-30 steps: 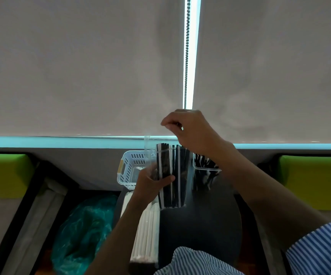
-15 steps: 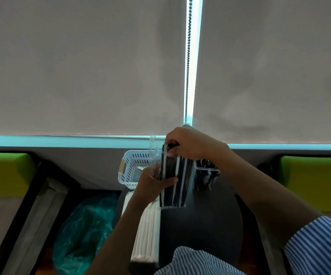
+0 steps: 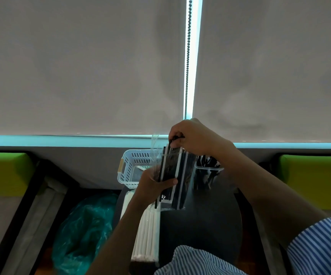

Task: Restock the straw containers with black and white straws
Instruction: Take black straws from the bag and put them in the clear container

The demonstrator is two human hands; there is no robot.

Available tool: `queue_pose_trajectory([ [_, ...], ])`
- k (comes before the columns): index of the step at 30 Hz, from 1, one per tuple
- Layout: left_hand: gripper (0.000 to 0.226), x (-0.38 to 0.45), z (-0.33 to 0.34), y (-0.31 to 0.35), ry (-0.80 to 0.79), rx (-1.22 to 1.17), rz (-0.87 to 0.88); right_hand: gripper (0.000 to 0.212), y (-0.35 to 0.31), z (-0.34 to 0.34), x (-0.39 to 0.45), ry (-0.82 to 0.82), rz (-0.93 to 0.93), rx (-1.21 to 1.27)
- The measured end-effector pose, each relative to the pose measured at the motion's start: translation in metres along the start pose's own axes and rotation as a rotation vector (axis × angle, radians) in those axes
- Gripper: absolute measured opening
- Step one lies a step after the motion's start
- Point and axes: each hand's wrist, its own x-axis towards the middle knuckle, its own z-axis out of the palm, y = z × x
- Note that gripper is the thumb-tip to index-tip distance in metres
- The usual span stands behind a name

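Above the round table (image 3: 200,225), left hand (image 3: 152,185) grip clasping clear straw container (image 3: 175,203) — right hand (image 3: 192,137) grip pinching black straw (image 3: 175,138) at its top

Single head cam, wide-angle, looking forward and slightly down. Blinds (image 3: 81,66) fill upper half of frame; bench (image 3: 200,225) close, lower centre. No second view to overlap.

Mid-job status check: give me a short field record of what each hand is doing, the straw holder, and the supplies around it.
left hand: grips the clear plastic straw holder, which stands on the round black table
right hand: pinches a black straw at the holder's top
holder contents: black and white straws, upright
white paper straw bundle: lies on the table's left edge
white slotted plastic basket: behind, left
second clear tub: right, holds black straws
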Motion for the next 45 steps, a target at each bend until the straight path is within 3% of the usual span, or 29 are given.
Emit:
queue_pose_trajectory([
  [12,0.013,0.002,0.0,-0.008,-0.041,0.095,0.013,0.005,0.009,-0.005,0.001,0.116,0.074,0.099],
  [17,0.01,0.005,0.002,-0.006,-0.029,0.125,0.008,0.023,0.012,0.0,-0.001,0.146,0.165,0.247],
  [21,0.012,0.005,0.003,-0.006,-0.017,0.115,0.004,0.035,0.014,0.005,-0.002,0.02,0.203,0.191],
  [25,0.011,0.004,0.006,-0.005,-0.027,0.124,0.001,0.02,0.009,0.01,-0.004,-0.036,0.172,0.223],
  [32,0.012,0.001,0.009,-0.002,-0.039,0.1,-0.009,0.009,0.003,0.018,-0.004,0.057,0.192,0.346],
  [45,0.015,0.001,0.011,-0.003,-0.023,0.132,-0.029,0.017,-0.001,0.015,-0.009,0.218,0.248,0.624],
])
